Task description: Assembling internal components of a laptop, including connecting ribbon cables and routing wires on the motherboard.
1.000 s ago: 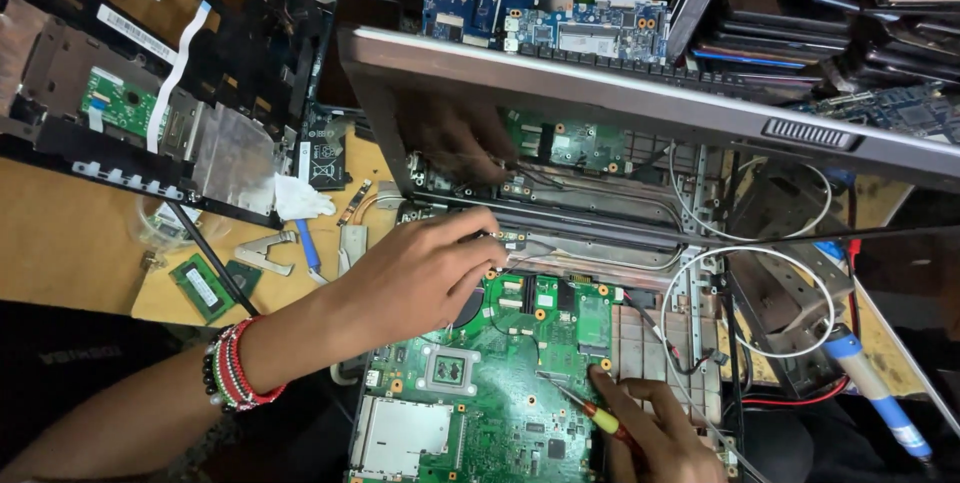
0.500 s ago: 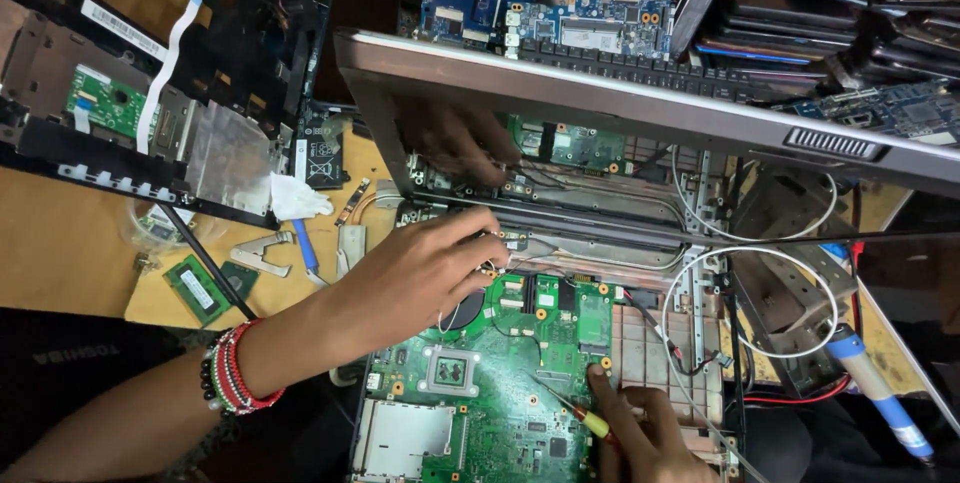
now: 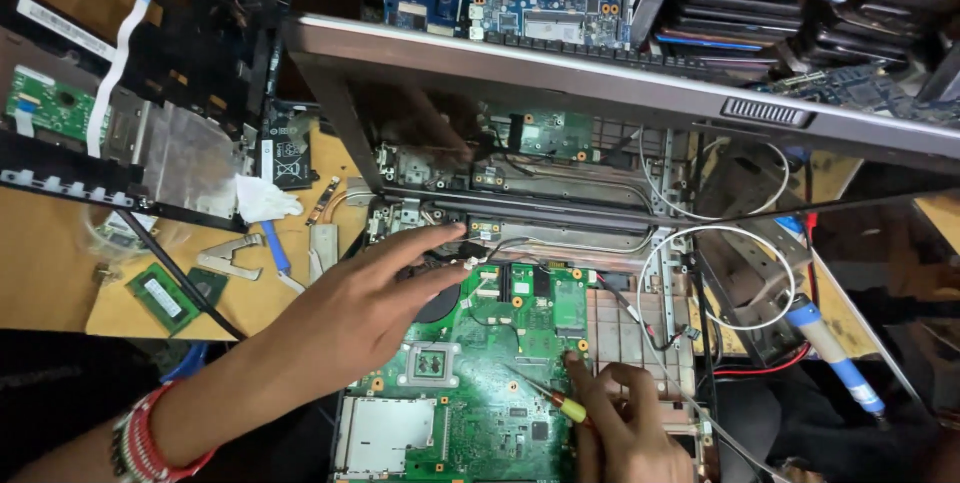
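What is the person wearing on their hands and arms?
Both hands are bare, with no gloves. The left hand has a stack of red and white bangles around the wrist, and no sleeve shows on that forearm. The right hand shows no rings; its wrist is out of view.

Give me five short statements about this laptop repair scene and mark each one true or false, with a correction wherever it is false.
1. The right hand holds a screwdriver with a yellow handle over the green motherboard. True.
2. The left hand rests flat on the wooden table. False: it reaches over the opened laptop, fingers stretched toward the hinge area.
3. The left wrist wears red bangles. True.
4. A green memory module lies on the motherboard. False: it lies on the table, left of the laptop.
5. A blue-and-white tool lies to the right of the laptop. True.
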